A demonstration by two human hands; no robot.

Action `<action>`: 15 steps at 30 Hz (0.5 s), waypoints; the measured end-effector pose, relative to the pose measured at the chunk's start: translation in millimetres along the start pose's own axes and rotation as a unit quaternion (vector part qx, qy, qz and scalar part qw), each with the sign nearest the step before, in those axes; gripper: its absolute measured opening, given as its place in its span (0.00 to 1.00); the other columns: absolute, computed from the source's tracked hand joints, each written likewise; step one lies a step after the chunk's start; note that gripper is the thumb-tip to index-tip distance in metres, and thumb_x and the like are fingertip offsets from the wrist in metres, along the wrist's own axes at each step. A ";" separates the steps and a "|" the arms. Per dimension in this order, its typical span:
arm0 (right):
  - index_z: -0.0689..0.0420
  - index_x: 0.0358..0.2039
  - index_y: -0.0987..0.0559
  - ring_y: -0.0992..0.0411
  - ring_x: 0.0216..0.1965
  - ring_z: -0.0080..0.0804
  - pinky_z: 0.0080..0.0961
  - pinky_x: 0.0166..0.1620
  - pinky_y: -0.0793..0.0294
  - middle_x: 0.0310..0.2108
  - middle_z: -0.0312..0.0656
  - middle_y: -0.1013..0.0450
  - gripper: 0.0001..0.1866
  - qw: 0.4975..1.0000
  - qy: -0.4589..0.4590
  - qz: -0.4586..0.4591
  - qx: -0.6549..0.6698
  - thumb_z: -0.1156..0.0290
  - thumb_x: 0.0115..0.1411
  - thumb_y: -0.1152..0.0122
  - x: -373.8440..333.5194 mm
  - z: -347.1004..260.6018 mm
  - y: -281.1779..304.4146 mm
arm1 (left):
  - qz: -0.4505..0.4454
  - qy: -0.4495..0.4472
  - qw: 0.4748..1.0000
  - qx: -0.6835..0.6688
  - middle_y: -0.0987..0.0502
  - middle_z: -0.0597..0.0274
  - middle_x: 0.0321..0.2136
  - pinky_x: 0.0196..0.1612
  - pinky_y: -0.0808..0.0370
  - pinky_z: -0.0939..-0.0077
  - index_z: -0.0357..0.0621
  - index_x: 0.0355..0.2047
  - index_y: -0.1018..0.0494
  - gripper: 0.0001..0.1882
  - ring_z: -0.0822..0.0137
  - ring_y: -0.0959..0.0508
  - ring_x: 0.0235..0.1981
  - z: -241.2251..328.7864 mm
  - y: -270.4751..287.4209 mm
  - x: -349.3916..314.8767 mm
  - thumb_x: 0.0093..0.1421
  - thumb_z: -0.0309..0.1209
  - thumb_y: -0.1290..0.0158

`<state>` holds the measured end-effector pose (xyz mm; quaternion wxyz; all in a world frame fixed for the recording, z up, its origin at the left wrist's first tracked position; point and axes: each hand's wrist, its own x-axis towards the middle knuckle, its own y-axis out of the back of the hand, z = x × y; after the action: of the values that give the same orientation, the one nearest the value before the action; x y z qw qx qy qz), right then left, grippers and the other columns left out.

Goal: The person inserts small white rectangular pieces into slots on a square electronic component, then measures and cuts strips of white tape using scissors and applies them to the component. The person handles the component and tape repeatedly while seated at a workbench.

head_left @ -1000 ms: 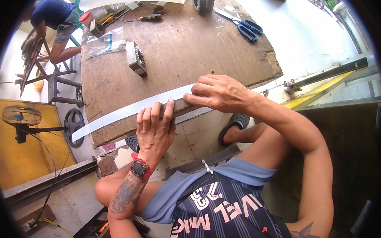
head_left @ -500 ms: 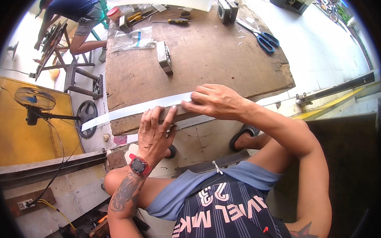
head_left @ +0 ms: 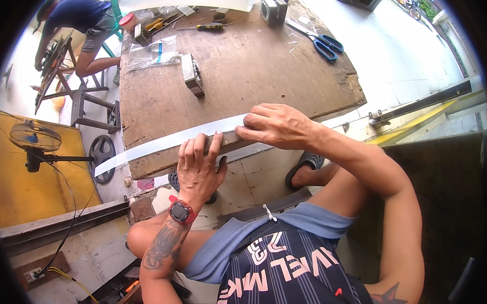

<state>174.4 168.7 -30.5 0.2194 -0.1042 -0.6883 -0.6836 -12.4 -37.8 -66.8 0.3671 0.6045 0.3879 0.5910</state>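
Indoors, the right hand [head_left: 279, 126] pinches a white strip [head_left: 171, 140] along a scuffed wooden table [head_left: 257, 66]; the left hand [head_left: 198, 169], fingers extended, rests on its edge, a fan [head_left: 35, 138] left.

The wooden tabletop [head_left: 257, 72] bears 1 white strip [head_left: 163, 143] along its near edge, 1 clear bag [head_left: 149, 54], 1 screwdriver [head_left: 209, 27] and scissors [head_left: 317, 39].
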 end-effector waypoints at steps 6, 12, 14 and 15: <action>0.53 0.51 0.23 0.24 0.44 0.33 0.30 0.49 0.19 0.40 0.39 0.27 0.17 1.000 -0.010 -0.020 0.010 0.71 0.60 0.39 -2.2 1.8 2.5 | -0.030 0.035 0.998 -0.048 0.35 0.57 0.57 0.70 0.40 0.55 0.57 0.69 0.36 0.45 0.56 0.35 0.60 17.0 -5.3 8.2 0.50 0.41 0.32; 0.53 0.49 0.23 0.23 0.44 0.35 0.30 0.48 0.19 0.40 0.39 0.26 0.15 1.000 -0.002 -0.003 0.001 0.69 0.61 0.39 -11.0 6.6 8.6 | -0.012 0.000 1.000 0.005 0.34 0.57 0.56 0.70 0.39 0.55 0.57 0.68 0.36 0.44 0.56 0.34 0.61 16.4 -4.1 12.0 0.50 0.39 0.32; 0.53 0.51 0.23 0.23 0.44 0.35 0.30 0.48 0.18 0.40 0.39 0.26 0.17 1.000 -0.008 -0.006 0.005 0.70 0.60 0.39 -11.8 6.3 7.1 | -0.019 0.001 1.000 0.013 0.34 0.57 0.57 0.70 0.39 0.55 0.57 0.68 0.35 0.43 0.56 0.35 0.61 20.1 -7.2 14.2 0.50 0.39 0.33; 0.53 0.52 0.22 0.24 0.44 0.34 0.30 0.48 0.18 0.40 0.39 0.26 0.18 1.000 -0.006 -0.008 0.006 0.71 0.60 0.38 -12.4 6.5 6.4 | -0.018 0.001 1.000 0.015 0.34 0.57 0.57 0.70 0.39 0.55 0.57 0.68 0.34 0.43 0.56 0.35 0.61 24.8 -10.7 16.2 0.50 0.38 0.33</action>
<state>187.1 177.3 -30.0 0.2102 -0.1020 -0.6942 -0.6808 12.0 -18.2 -70.3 0.3685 0.6019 0.4081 0.5792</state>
